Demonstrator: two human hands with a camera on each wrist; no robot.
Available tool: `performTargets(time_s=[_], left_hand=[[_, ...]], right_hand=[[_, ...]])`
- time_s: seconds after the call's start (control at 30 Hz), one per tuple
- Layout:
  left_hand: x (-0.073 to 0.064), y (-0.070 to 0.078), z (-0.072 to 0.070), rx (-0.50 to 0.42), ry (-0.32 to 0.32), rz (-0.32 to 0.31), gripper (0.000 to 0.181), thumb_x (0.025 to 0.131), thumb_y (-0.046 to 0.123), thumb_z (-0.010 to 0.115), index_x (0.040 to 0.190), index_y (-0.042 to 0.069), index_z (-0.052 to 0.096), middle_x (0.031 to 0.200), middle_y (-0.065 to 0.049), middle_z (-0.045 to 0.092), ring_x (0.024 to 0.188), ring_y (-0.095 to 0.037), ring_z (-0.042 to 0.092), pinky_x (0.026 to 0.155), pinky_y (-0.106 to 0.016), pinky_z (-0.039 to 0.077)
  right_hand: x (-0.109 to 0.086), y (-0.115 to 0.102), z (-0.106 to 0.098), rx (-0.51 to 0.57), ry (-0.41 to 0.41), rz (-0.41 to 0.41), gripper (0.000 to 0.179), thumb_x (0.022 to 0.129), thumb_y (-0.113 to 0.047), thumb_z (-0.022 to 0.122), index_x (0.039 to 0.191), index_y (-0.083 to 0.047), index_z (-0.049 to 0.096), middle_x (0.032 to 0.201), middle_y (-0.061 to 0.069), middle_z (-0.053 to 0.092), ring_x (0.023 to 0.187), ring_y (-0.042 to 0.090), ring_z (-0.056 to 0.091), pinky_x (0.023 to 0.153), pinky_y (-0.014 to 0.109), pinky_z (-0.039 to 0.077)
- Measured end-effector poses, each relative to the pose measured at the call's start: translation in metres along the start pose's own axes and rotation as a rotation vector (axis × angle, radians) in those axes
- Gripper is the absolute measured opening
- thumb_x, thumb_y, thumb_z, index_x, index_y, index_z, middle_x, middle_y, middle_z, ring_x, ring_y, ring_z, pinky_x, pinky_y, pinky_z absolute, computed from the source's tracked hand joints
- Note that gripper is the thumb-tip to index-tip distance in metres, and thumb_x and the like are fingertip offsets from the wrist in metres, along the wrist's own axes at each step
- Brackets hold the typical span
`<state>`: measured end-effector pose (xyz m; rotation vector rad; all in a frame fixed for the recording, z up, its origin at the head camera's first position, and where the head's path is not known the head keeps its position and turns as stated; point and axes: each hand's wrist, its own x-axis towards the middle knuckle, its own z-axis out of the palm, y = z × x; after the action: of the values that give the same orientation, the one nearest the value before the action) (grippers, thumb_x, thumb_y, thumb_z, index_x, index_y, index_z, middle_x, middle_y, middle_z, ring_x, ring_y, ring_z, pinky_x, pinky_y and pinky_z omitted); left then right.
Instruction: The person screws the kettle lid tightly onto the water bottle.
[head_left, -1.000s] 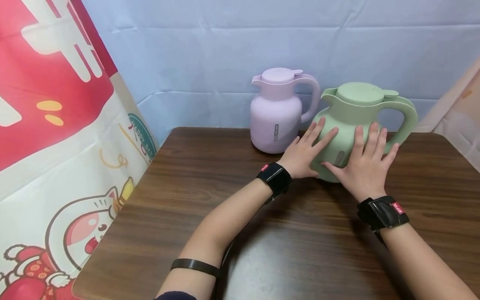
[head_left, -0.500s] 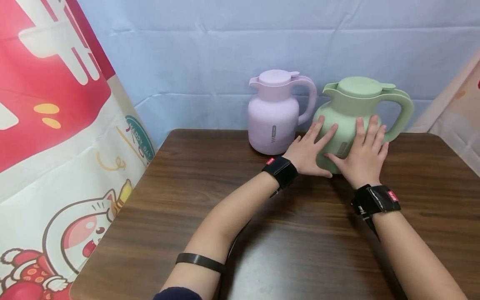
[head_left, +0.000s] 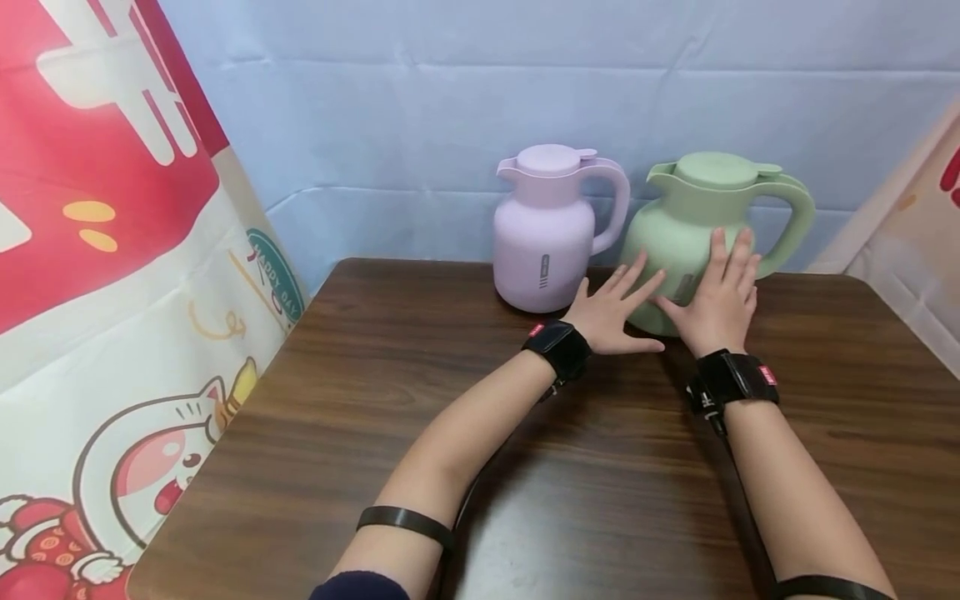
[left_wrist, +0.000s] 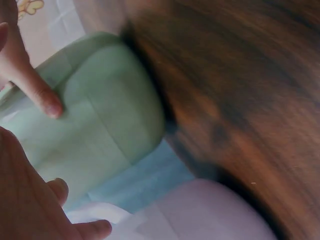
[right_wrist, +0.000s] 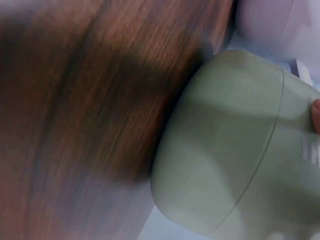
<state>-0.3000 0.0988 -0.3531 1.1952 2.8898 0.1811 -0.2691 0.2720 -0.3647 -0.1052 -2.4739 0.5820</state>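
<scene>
A green thermos jug (head_left: 675, 225) with a lid and a loop handle stands upright near the table's back edge. Its spout points left. My right hand (head_left: 716, 304) lies against the front right of its body, fingers straight and thumb spread. In front of its lower left side is my left hand (head_left: 607, 315), fingers spread; whether it touches the jug I cannot tell. A lilac thermos jug (head_left: 542, 237) stands upright just to the left, its handle beside the green one. The right wrist view shows the green jug's lower body (right_wrist: 215, 145) on the wood.
The dark wooden table (head_left: 360, 400) ends at the back against a pale blue cloth (head_left: 390, 125). A printed cloth (head_left: 112, 333) with cartoon figures hangs at the left. Another pale cloth (head_left: 915, 250) hangs at the right.
The green jug has moved back and slightly left, toward the table's rear edge. My right hand has gone back with it. The left hand's fingers have slid lower on the jug's side.
</scene>
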Motion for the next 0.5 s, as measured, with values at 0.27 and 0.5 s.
performTargets(time_s=[0.27,0.5], left_hand=[[-0.002,-0.012,0.015,0.045,-0.037,-0.046,0.096,0.082,0.078,0.039,0.146,0.038,-0.019,0.152,0.009,-0.028,0.143,-0.014,-0.009,0.111,-0.052,0.013],[-0.008,-0.015,0.019,0.066,-0.018,-0.019,0.095,0.083,0.076,0.04,0.149,0.033,-0.014,0.156,0.004,-0.02,0.144,-0.017,-0.005,0.111,-0.051,0.016]], right_hand=[[0.012,0.005,0.009,0.003,0.004,0.002,0.115,0.075,-0.028,0.082,0.153,-0.019,-0.002,0.157,0.007,-0.013,0.141,0.041,-0.008,0.063,0.067,0.043],[0.021,0.013,0.009,0.031,-0.002,0.019,0.115,0.075,-0.027,0.082,0.153,-0.021,-0.002,0.157,0.005,-0.015,0.141,0.037,-0.011,0.063,0.067,0.042]])
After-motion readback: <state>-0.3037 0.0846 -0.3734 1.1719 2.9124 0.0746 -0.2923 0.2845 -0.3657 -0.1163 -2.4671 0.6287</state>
